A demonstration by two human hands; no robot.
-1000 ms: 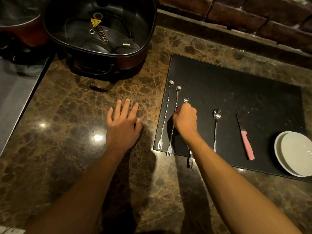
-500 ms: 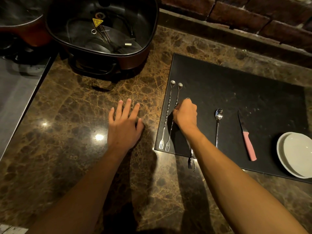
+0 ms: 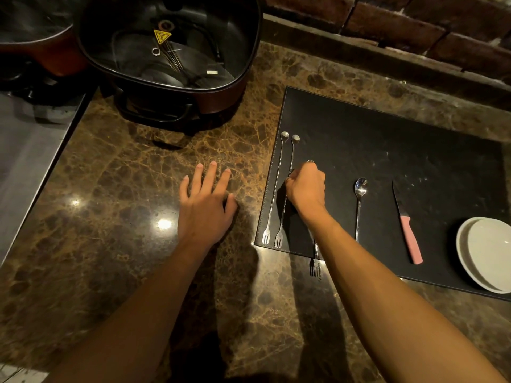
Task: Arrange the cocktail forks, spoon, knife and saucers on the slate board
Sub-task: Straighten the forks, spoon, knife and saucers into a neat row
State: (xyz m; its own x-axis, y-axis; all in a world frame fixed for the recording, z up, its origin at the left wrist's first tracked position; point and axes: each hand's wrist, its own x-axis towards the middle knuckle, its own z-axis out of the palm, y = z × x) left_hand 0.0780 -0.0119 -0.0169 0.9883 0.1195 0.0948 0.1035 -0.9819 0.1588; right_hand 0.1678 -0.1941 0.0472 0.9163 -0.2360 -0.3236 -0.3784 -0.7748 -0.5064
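Observation:
A black slate board [image 3: 387, 150] lies on the marble counter. Two long twisted cocktail forks [image 3: 276, 189] rest side by side along its left edge, tines toward me. My right hand [image 3: 307, 186] is closed on a third cocktail fork [image 3: 315, 268], whose tines stick out past the board's near edge. A steel spoon [image 3: 359, 200] and a pink-handled knife [image 3: 407, 230] lie further right. Two stacked white saucers [image 3: 484, 252] sit at the board's right end. My left hand [image 3: 204, 205] lies flat and open on the counter, left of the board.
A dark electric cooking pot [image 3: 171, 51] with a cord and small metal parts inside stands at the back left. A brick wall [image 3: 414, 26] and ledge run behind the board. A grey steel surface [image 3: 25, 167] borders the counter on the left.
The second fork has been pushed left, close beside the first. My right hand, still gripping the third fork, has shifted slightly. My left hand has stayed flat on the counter.

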